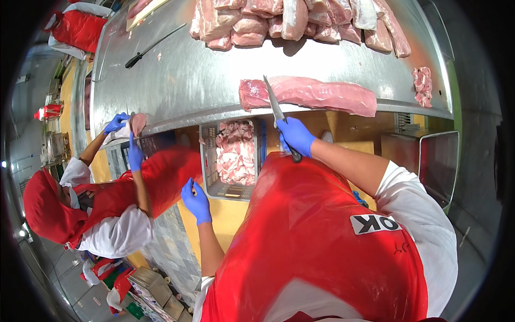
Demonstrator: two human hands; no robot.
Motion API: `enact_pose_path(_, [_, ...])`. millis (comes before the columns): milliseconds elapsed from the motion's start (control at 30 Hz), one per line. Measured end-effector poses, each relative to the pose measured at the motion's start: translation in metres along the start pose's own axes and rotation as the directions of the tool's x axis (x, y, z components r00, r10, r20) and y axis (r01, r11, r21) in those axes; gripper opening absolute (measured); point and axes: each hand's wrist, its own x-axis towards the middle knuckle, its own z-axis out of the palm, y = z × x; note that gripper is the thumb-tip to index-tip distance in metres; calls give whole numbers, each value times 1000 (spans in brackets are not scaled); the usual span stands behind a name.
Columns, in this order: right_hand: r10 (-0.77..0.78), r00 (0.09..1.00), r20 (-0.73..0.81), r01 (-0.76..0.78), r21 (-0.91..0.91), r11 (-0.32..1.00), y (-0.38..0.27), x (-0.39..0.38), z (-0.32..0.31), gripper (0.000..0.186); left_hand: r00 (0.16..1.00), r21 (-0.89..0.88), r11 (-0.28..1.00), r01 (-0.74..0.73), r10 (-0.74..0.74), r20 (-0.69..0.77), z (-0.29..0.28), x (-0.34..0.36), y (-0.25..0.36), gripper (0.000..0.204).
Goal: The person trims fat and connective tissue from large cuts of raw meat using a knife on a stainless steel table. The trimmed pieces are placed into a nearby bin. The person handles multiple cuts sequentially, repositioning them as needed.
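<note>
My right hand [296, 137], in a blue glove, is closed round the black handle of a boning knife [276, 102]. Its blade points away from me, with the tip beside a long pork loin [322, 94] lying along the near edge of the steel table. My left hand [196, 203], also gloved in blue, hangs low at my left side with nothing in it and its fingers apart. Just beyond that hand, below the table edge, a grey crate [206, 161] holds pale meat trimmings [235, 153].
Pork loins [295, 21] are piled at the far side of the steel table [177, 80]. Meat scraps [422, 87] lie at its right end, a sharpening steel [155, 45] at the left. A co-worker [107, 209] cuts meat close on my left. A metal bin [424, 161] stands at right.
</note>
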Motion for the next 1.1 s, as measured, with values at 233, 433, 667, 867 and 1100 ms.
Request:
enact_pose_path(233, [-187,971,-151,175,-88,981,-32,60,7,33,947,106,946,-305,313,-75,-26,48,15,26])
enact_pose_path(433, [14,998,56,0,-239,971,5,-42,-9,40,885,51,907,-417,418,-204,-50,102,86,25])
enact_pose_path(667, [161,985,56,-127,-382,915,-22,-132,-106,31,742,-233,765,-601,642,194,69,114,234,21])
enact_pose_path(867, [-165,978,-130,107,-364,925,22,-113,-117,28,757,96,805,-586,501,418,170,126,314,43])
enact_pose_path(1100, [-102,995,5,102,-119,988,8,-78,-62,28,588,156,713,-684,412,697,183,167,310,37])
